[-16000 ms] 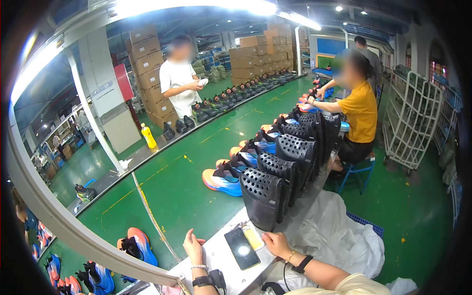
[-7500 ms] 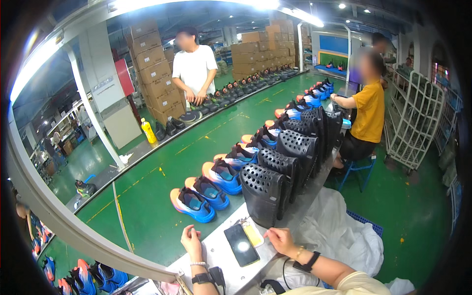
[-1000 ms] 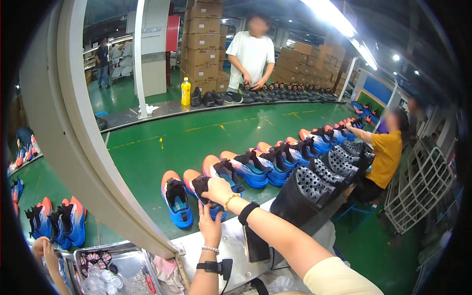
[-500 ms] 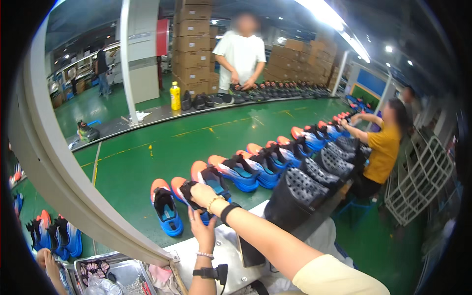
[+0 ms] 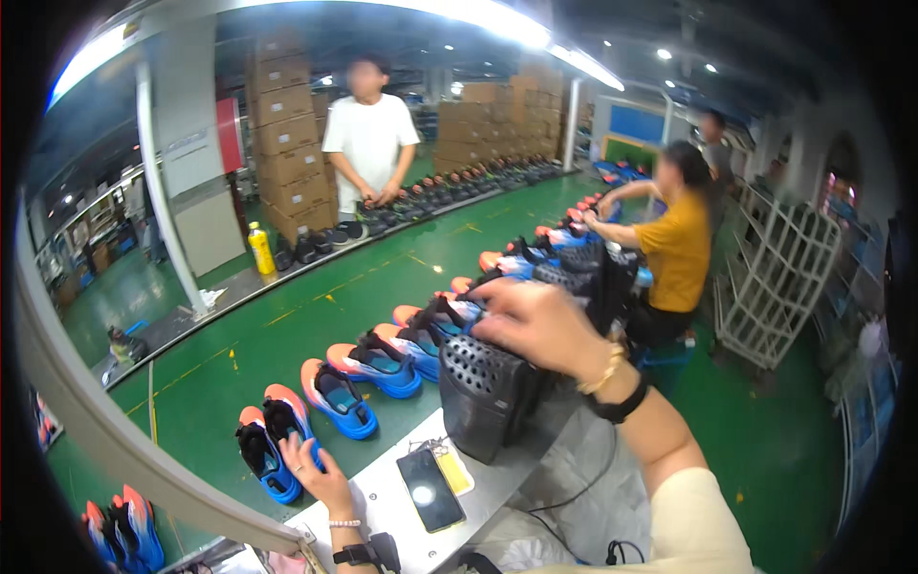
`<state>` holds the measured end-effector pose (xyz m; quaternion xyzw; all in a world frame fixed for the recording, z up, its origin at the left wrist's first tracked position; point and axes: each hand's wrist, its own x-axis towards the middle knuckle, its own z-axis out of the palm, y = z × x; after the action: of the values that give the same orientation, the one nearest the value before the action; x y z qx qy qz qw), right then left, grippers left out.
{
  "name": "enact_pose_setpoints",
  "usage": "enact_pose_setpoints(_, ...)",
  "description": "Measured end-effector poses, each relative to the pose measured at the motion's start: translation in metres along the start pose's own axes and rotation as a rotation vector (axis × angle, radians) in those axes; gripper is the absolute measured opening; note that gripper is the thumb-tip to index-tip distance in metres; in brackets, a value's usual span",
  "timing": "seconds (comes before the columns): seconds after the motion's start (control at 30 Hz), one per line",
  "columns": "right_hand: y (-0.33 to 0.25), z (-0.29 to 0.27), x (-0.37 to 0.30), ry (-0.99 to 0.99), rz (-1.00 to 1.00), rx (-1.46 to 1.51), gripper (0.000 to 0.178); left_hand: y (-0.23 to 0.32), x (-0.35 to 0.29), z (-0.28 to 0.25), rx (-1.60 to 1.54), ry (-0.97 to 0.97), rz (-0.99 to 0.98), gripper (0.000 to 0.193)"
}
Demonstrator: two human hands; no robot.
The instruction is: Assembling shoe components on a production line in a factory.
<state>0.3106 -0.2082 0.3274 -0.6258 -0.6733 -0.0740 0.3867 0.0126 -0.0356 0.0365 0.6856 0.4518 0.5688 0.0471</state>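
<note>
Remotely, I see orange-and-blue sneakers (image 5: 341,402) already lined along the green belt (image 5: 258,368)'s near edge; what's left, I can't tell. My left hand (image 5: 323,474) is spread beside them; my right hand (image 5: 540,325) curls above a perforated black holder (image 5: 478,407), grip unclear.

Green floor (image 5: 765,445), pale pillar (image 5: 187,120), light tube (image 5: 507,23) (glowing)

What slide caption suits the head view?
Left hand by orange and blue shoes; right hand near black perforated items.
</note>
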Motion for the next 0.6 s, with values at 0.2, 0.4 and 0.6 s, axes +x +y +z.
enact_pose_setpoints(0.2,0.140,-0.040,-0.061,0.081,0.420,-0.762,0.038,0.024,0.029,0.042,-0.116,-0.421,0.022,0.047)
enact_pose_setpoints(0.4,0.155,-0.034,-0.066,0.052,0.502,-0.561,0.051,0.008,0.054,0.072,0.111,-0.576,0.043,0.039)
enact_pose_setpoints(0.6,0.183,-0.051,-0.077,-0.039,0.553,-0.452,0.075,0.036,0.069,0.068,0.216,-0.751,0.052,0.053)
